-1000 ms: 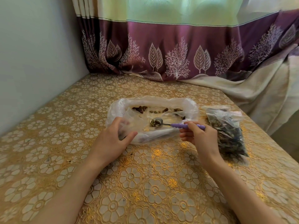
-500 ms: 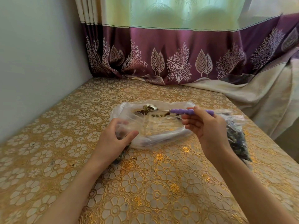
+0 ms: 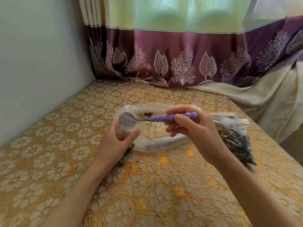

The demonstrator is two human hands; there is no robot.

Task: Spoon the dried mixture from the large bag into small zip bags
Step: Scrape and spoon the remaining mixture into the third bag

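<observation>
Large bag (image 3: 164, 138), nearly emptied, on the table (image 3: 164, 185); filled zip bags (image 3: 234, 138) just right of it; left hand (image 3: 114, 143) grips a small bag (image 3: 122, 133) at its left end while right hand (image 3: 195, 128) pinches the spoon (image 3: 147, 118) over that mouth: few scoops remain

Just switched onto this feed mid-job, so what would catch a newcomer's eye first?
The purple-handled spoon stands out, held level at the centre by the right hand, its bowl tipped over the small zip bag that the left hand grips. Behind them lies the large clear bag, nearly emptied, on the gold flowered tablecloth. A filled bag of dark mixture lies at the right.
</observation>
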